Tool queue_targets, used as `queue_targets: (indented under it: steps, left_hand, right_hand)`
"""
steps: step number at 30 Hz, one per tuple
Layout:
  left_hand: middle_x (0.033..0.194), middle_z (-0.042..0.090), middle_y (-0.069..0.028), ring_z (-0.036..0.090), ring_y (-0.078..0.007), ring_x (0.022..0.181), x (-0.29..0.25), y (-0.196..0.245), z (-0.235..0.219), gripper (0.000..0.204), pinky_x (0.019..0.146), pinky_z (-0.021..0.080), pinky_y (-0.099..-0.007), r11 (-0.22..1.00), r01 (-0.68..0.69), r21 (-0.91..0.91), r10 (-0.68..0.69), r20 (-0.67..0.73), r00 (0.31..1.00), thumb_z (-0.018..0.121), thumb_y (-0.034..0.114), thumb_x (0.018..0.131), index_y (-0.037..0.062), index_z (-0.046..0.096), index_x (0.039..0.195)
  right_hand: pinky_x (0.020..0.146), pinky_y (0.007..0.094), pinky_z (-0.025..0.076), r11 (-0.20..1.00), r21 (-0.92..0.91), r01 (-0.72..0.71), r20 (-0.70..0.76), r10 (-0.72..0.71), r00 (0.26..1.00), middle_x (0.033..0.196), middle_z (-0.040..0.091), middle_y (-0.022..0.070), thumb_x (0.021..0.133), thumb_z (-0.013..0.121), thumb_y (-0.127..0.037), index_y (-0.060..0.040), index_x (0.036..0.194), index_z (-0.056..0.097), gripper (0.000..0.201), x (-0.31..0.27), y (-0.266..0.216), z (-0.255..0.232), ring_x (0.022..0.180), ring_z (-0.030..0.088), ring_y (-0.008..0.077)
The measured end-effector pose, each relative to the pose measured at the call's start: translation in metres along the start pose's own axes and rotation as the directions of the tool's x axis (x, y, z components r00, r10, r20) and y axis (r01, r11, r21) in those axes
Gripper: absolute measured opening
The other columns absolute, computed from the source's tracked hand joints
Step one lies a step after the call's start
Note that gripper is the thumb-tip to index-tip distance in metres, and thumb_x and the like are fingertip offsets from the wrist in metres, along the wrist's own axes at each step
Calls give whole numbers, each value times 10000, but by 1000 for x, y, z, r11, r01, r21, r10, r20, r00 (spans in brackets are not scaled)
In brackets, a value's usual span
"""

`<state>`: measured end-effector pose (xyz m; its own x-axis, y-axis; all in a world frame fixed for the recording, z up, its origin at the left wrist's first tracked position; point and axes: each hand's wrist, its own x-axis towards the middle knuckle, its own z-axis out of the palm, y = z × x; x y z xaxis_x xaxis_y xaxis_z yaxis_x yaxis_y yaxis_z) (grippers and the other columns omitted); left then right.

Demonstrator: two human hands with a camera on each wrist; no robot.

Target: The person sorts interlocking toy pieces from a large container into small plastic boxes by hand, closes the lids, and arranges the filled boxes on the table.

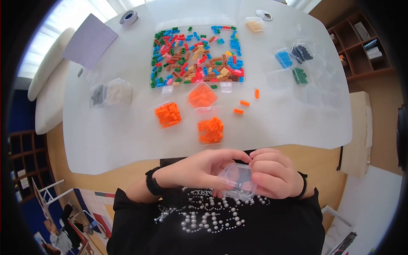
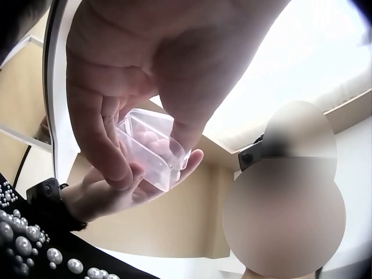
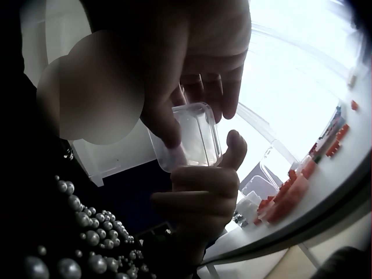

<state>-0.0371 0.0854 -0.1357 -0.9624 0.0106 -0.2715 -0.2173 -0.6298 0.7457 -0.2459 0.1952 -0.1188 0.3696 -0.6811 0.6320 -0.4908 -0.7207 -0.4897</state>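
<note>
Both hands hold a small clear plastic box [image 1: 238, 180] in front of the chest, beyond the table's near edge. My left hand [image 1: 199, 169] grips it with the thumb on the near side; my right hand [image 1: 275, 173] pinches its right side with bent fingers. No bricks show inside the box [image 2: 152, 145] in the left wrist view. In the right wrist view, the box [image 3: 195, 136] sits between the two hands' fingers.
Orange bricks fill boxes at the table's [image 1: 127, 146] near middle, with loose orange bricks [image 1: 245, 103] to their right. Behind lies a tray of mixed bricks [image 1: 195, 55]. Boxes of blue bricks [image 1: 284, 59] and green bricks [image 1: 300, 76] stand right, grey bricks [image 1: 97, 94] left; a paper [image 1: 90, 41] lies back left.
</note>
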Motion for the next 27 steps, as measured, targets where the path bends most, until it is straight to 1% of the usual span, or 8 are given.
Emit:
queue_targets:
  steps: [6,8,9,10,12,17,23,27]
  left_hand:
    - [1028,625,-67,630,-96,767,-23,-5,-6,615,676,510,-223,997,-63,32,64,-27,998,661,65,869,49,379,1415]
    - [844,641,-49,626,-131,665,-28,-5,-4,598,581,480,-247,678,67,732,226,-295,928,697,115,848,97,445,1390]
    - [675,577,-38,578,-179,557,-23,-15,-6,532,498,432,-306,341,43,939,553,-238,799,718,195,832,133,528,1325]
    - [675,577,-38,578,-179,557,-22,-14,-7,532,498,432,-306,346,45,937,554,-242,797,718,195,832,133,528,1325]
    - [666,560,-34,558,-194,553,-18,-7,-13,471,529,434,-325,-43,242,969,610,-167,774,714,166,830,115,579,1278]
    - [639,537,-40,547,-222,557,-18,-6,-21,390,511,413,-351,-124,285,951,640,-142,755,720,209,810,97,633,1174]
    - [634,523,-49,557,-236,550,-28,-19,-31,242,506,425,-364,-12,200,980,741,-125,660,705,178,824,79,624,1030]
    - [675,530,-70,569,-259,598,-28,-24,-33,234,528,441,-375,71,155,985,781,-151,606,709,136,810,65,614,1011]
  right_hand:
    - [789,401,513,962,-138,-237,215,262,941,961,587,94,692,716,-62,-44,999,622,321,-2,-5,-16,900,584,279]
    - [774,407,480,864,-369,-342,85,398,914,992,594,98,681,718,-20,-42,974,622,309,-11,0,-25,896,577,299]
    - [774,407,480,866,-367,-340,90,397,914,992,594,98,681,718,-20,-42,974,622,309,-16,4,-31,896,577,299]
    - [787,403,473,776,-484,-404,-8,458,889,1009,600,101,691,705,1,-41,992,617,317,-21,10,-37,903,572,307]
    - [799,398,465,670,-582,-461,-105,500,860,1027,605,104,701,691,23,-41,1010,611,326,-31,25,-45,910,568,315]
    - [881,400,458,413,-672,-615,-271,635,723,1155,574,130,732,653,61,-41,1138,573,426,-47,51,-46,1025,547,350]
    - [909,394,457,339,-709,-618,-307,641,703,1158,560,140,745,642,65,-60,1226,574,502,-20,20,-33,1075,547,352]
    - [879,380,469,696,-429,-576,-49,619,784,1134,568,129,743,656,52,-53,1189,597,462,-2,2,-2,1019,562,327]
